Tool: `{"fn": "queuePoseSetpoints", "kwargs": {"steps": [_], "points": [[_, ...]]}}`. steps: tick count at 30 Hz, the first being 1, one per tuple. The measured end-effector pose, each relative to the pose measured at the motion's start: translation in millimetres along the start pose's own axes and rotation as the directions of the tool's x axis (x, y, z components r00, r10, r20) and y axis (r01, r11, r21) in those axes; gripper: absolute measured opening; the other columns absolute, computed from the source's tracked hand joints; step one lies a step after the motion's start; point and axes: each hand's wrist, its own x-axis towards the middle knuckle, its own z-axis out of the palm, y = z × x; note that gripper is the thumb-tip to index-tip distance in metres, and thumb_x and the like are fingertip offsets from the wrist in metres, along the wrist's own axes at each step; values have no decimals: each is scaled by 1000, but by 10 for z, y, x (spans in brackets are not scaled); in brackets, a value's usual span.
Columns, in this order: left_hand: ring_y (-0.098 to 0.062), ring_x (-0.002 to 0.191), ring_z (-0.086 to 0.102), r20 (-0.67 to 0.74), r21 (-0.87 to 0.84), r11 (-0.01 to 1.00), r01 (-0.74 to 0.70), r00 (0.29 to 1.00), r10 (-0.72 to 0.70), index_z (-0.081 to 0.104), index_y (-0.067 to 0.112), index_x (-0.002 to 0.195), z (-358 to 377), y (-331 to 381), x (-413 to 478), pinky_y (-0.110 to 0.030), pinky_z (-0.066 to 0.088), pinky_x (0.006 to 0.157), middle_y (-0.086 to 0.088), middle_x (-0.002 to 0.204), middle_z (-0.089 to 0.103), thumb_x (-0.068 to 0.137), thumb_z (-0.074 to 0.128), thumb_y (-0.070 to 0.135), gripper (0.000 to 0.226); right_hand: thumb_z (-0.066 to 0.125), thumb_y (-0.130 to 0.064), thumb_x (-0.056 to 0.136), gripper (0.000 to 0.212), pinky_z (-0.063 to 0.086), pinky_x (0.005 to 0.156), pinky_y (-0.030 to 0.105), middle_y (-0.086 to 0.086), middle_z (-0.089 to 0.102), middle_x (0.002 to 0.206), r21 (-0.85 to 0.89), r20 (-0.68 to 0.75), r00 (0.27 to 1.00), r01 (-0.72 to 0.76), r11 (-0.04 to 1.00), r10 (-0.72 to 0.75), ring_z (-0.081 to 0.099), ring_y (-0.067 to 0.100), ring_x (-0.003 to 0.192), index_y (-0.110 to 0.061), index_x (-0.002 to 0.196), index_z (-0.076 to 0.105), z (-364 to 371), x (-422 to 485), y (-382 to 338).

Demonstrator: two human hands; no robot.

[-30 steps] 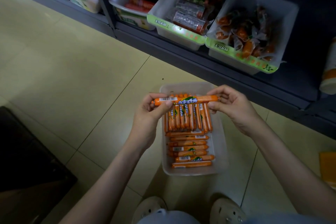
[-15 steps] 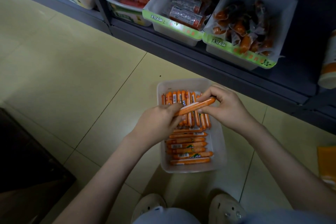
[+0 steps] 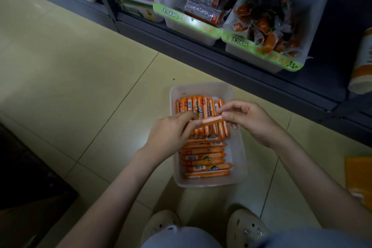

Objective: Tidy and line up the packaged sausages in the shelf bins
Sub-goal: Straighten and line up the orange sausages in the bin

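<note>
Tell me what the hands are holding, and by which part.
One orange sausage, held crosswise over the bin on the floor. The left hand pinches its left end; the right hand pinches its right end.

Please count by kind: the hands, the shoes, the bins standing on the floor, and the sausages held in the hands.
Hands: 2, left hand and right hand
Shoes: 2
Floor bin: 1
Held sausage: 1
Total: 6
</note>
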Motion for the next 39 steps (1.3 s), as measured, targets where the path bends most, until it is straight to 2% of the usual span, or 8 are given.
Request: {"fn": "queuePoseSetpoints", "kwargs": {"steps": [7, 12, 17, 23, 26, 28, 31, 39], "points": [[-17, 94, 52, 234, -200, 978, 66, 972, -17, 58, 8, 121, 57, -150, 34, -22, 37, 79, 3, 100, 48, 95, 53, 24, 31, 62, 16, 80, 32, 50, 80, 17, -1, 57, 94, -55, -28, 997, 75, 996, -77, 59, 0, 87, -13, 94, 58, 54, -11, 115], [-21, 93, 56, 161, -144, 981, 132, 981, -109, 51, 12, 109, 88, -128, 31, -28, 41, 75, -1, 104, 59, 88, 62, 15, 24, 68, 11, 78, 45, 51, 82, 25, 5, 51, 97, -78, -31, 999, 22, 997, -25, 57, 10, 88, -23, 106, 57, 51, 9, 176], [-26, 95, 58, 45, -81, 995, 62, 997, -59, 54, 8, 106, 163, -81, 11, -35, 46, 75, -7, 106, 60, 86, 64, 12, 22, 70, -2, 80, 31, 50, 87, 46, 11, 58, 102, -170, -14, 1000, -27, 985, 25, 59, 32, 91, -25, 99, 62, 12, 38, 206], [-19, 95, 57, 116, -160, 984, 83, 991, -65, 54, 14, 108, 261, -75, 43, -26, 42, 75, -2, 105, 61, 85, 68, 28, 31, 67, -6, 84, 25, 49, 89, 28, -6, 58, 100, -331, -10, 1000, -31, 943, 29, 59, 14, 100, -29, 95, 68, -90, 56, 283], [-12, 84, 62, 233, -335, 880, 338, 934, -271, 51, 26, 105, 215, -105, 61, -26, 50, 71, 6, 92, 65, 82, 69, 37, 32, 64, 9, 82, 30, 50, 80, 17, -2, 56, 95, -212, -92, 996, -18, 977, -2, 59, 4, 89, -19, 93, 67, -142, 38, 288], [-10, 77, 64, 295, -556, 696, 455, 891, -346, 55, 26, 98, 213, -156, 52, -24, 49, 68, 9, 79, 66, 82, 71, 30, 23, 62, 14, 80, 32, 49, 75, 14, 0, 55, 93, -135, -103, 995, -7, 991, -7, 59, -4, 82, -16, 94, 62, -173, 22, 290], [-10, 78, 65, 283, -806, 398, 439, 875, -393, 58, 16, 95, 236, -214, 29, -22, 49, 69, 5, 80, 67, 82, 69, 17, 17, 62, 17, 78, 45, 48, 73, 14, 0, 50, 90, -137, -103, 995, 4, 991, -18, 54, -5, 79, -20, 101, 54, -168, 26, 307], [-18, 81, 64, 190, -869, 367, 331, 910, -369, 55, 13, 88, 336, -239, -13, -28, 53, 71, -3, 85, 68, 82, 68, 4, 17, 71, -6, 80, 34, 50, 85, 38, 13, 57, 102, -264, 43, 990, -120, 957, 136, 57, 23, 94, -28, 103, 60, -202, 111, 413]]}}
